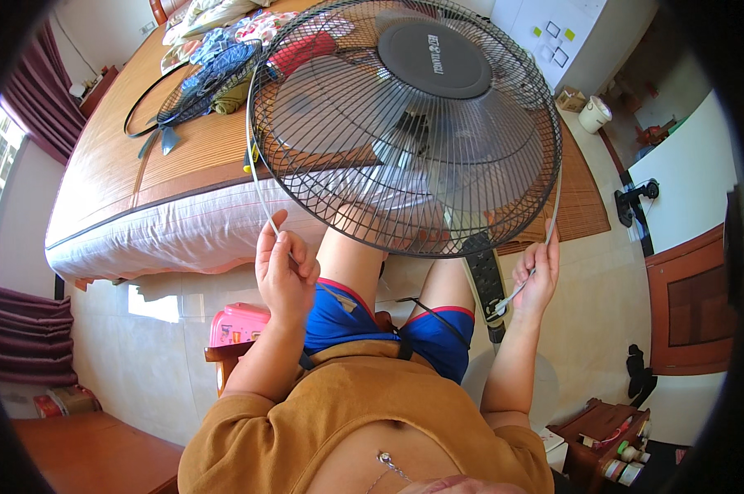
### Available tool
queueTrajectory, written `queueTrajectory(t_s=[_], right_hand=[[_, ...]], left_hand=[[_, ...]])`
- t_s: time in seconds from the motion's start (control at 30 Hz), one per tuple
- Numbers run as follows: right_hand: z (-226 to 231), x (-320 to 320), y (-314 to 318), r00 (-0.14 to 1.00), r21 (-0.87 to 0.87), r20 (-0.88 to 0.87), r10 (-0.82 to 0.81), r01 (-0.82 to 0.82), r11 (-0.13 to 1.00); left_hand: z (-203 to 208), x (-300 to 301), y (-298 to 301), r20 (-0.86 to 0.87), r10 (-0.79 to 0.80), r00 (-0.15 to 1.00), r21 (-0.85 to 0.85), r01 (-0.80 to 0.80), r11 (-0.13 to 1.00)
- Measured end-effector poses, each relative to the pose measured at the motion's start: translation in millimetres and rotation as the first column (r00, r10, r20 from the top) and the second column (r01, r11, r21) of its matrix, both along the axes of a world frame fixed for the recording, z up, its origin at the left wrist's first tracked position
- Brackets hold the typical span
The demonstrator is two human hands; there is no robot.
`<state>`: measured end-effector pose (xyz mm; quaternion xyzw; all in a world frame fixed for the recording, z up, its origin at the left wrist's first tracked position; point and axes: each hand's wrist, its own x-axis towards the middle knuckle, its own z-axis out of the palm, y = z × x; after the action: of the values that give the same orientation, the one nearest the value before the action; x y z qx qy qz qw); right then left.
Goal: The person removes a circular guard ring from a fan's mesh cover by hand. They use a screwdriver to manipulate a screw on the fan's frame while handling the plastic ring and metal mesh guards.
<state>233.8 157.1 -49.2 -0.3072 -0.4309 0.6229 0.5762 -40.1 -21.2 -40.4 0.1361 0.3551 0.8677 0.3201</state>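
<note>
A round black wire fan guard with a dark disc at its centre (405, 123) fills the upper middle of the frame, with grey fan blades (339, 107) showing through its mesh. A thin pale grey rim band (257, 185) runs around the guard's lower edge, loose at both ends. The left hand (283, 267), at centre left, is closed in a fist around the left end of the band, just below the guard's lower left edge, thumb raised beside it. The right hand (537, 276), at centre right, has its fingers curled around the band's right end, which sticks out below the palm towards a black power strip (487, 280) lying on the tiled floor. Both forearms rise from the lower edge, over a mustard-brown shirt and blue shorts with red trim. Behind the guard, in the upper left of the frame, stands a bed with a woven bamboo mat (117, 165) over a pale mattress; on the mat lie a second black wire grille (211, 78), a separate black ring (146, 103) and a heap of patterned clothes (224, 20). A pink plastic box (236, 323) sits on a wooden stool at lower left, just beside the left forearm. At the upper right stands a white pot (594, 114) near a wall, and at the right edge a brown wooden door (689, 300).
</note>
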Motion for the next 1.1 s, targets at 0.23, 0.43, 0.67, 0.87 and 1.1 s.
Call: queueTrajectory(t_s=[0.23,0.43,0.67,0.87,1.1], right_hand=[[-4,-11,-10,1.000,-0.026,-0.022,0.020,-0.021,0.999],[-8,-24,-18,0.995,-0.062,-0.079,0.055,-0.060,0.996],[-8,-50,-17,0.992,-0.129,-0.120,-0.038,0.023,0.991],[10,-54,-14,0.961,-0.122,-0.276,-0.030,-0.004,0.993],[12,-48,-13,0.990,0.131,-0.129,-0.053,0.070,0.989]], left_hand=[[-9,17,13,-0.054,-0.062,0.997,-0.041,0.060,0.997],[-9,29,22,0.020,-0.139,0.990,0.001,0.139,0.990],[6,32,24,0.002,-0.087,0.996,-0.050,0.087,0.995],[15,25,27,0.013,-0.072,0.997,-0.086,0.073,0.994],[18,24,34,0.059,-0.021,0.998,-0.112,0.027,0.993]])
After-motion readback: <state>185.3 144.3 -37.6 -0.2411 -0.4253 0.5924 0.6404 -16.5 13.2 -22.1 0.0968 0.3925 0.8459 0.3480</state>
